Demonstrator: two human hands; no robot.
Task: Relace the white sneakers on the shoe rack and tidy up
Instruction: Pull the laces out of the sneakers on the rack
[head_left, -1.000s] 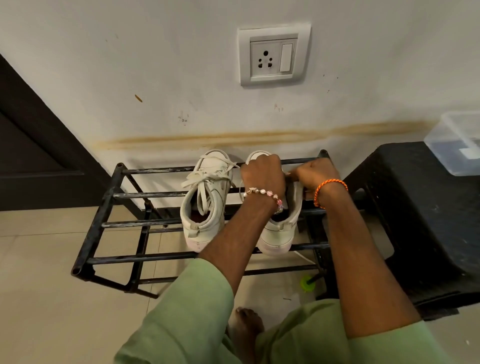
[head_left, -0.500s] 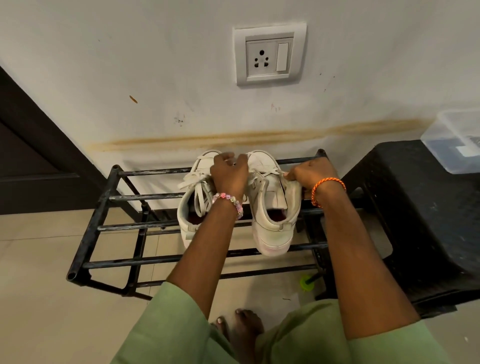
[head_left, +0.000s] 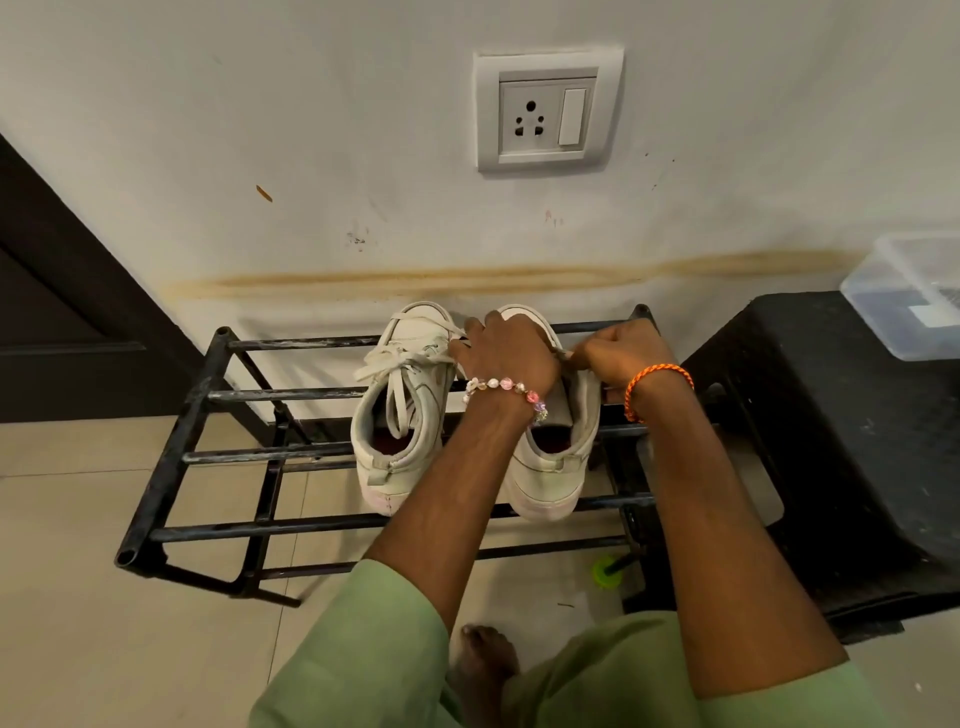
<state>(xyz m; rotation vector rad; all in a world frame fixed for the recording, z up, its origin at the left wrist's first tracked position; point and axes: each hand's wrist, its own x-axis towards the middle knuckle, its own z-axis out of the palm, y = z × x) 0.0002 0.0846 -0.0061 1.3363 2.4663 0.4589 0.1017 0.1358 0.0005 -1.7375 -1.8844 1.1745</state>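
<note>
Two white sneakers side by side on black shoe rack (head_left: 197, 457), toes to wall. Left sneaker (head_left: 400, 410) laced, loose ends. Left hand (head_left: 506, 353) lies over right sneaker (head_left: 550, 467), grip unclear. Right hand (head_left: 615, 358) pinches a lace end at its right edge

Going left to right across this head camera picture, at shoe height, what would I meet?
Dark door → black shoe rack → left sneaker → right sneaker → black stool → clear plastic box.
</note>
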